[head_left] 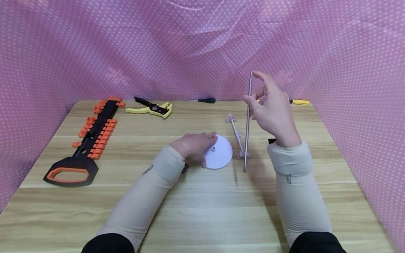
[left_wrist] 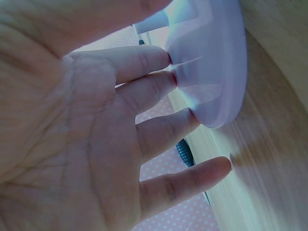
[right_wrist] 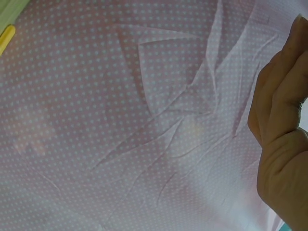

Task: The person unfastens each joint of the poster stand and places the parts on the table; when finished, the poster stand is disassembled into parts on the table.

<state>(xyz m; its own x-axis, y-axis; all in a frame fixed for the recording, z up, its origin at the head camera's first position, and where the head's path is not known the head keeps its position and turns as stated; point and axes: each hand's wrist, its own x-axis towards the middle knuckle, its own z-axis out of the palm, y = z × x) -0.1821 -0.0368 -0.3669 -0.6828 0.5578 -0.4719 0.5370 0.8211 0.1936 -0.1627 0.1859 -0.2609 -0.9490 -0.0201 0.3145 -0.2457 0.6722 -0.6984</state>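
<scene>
Metal rod (head_left: 246,137) held near upright over the surface (head_left: 209,218), pinched between thumb and fingers of the right hand (head_left: 273,110), white disc (head_left: 221,154) beside it, left hand (head_left: 194,146) touching disc, fingers spread and nearly straight.

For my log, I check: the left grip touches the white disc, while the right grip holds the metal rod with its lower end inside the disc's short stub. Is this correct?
Not quite: the metal rod is not inserted; the head view shows its lower end free, right of the white disc and its short stub. The rest stands.
</scene>
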